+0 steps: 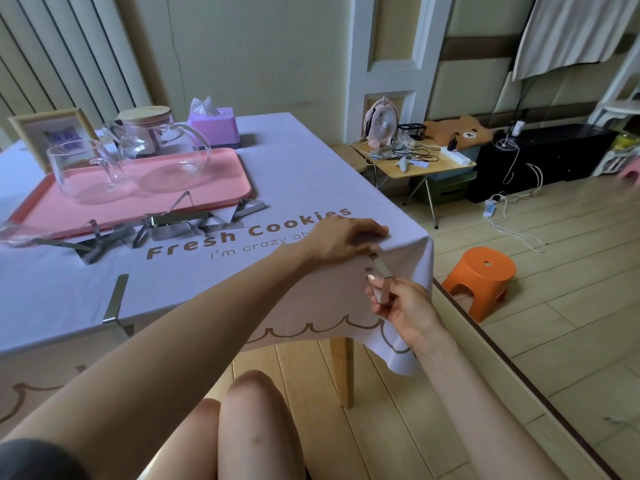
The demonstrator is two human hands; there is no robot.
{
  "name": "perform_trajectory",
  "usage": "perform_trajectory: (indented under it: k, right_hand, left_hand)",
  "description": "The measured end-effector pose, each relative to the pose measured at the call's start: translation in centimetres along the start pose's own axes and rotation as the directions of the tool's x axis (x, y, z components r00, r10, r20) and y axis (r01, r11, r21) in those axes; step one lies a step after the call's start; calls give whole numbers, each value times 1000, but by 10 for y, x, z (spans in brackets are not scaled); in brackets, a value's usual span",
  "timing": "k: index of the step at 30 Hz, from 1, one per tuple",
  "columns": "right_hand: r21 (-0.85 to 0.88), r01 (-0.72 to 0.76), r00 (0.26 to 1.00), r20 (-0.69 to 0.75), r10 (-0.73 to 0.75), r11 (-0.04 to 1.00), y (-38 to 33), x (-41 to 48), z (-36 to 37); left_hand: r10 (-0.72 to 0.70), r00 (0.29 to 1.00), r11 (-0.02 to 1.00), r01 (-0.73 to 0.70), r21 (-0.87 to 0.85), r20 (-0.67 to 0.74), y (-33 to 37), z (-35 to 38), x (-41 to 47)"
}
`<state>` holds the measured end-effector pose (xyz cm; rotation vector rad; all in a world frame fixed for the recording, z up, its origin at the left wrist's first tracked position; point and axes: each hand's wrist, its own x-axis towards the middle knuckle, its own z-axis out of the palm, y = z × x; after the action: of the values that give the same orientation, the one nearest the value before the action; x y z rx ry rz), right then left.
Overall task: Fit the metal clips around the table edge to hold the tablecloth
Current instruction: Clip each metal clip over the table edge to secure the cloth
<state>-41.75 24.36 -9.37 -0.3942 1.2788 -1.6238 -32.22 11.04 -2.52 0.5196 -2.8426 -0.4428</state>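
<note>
A pale lilac tablecloth printed "Fresh Cookies" covers the table. Near its front right corner my left hand rests on the cloth at the edge, fingers bent over the top. Just below, my right hand pinches a metal clip whose upper end meets the table edge under my left fingers. Another metal clip sits fitted over the front edge further left. Several loose metal clips lie in a heap on the cloth in front of the tray.
A pink tray holds a glass jug and a glass teapot; a purple tissue box and a picture frame stand behind. An orange stool stands on the wooden floor to the right. My knees are under the table's edge.
</note>
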Motion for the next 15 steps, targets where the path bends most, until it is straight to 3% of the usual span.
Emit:
perform_trajectory:
  k: [15]
  right_hand:
    - [-39, -76, 993, -89, 72, 996, -18, 12, 22]
  left_hand:
    - [-79, 996, 996, 77, -48, -36, 9, 3, -4]
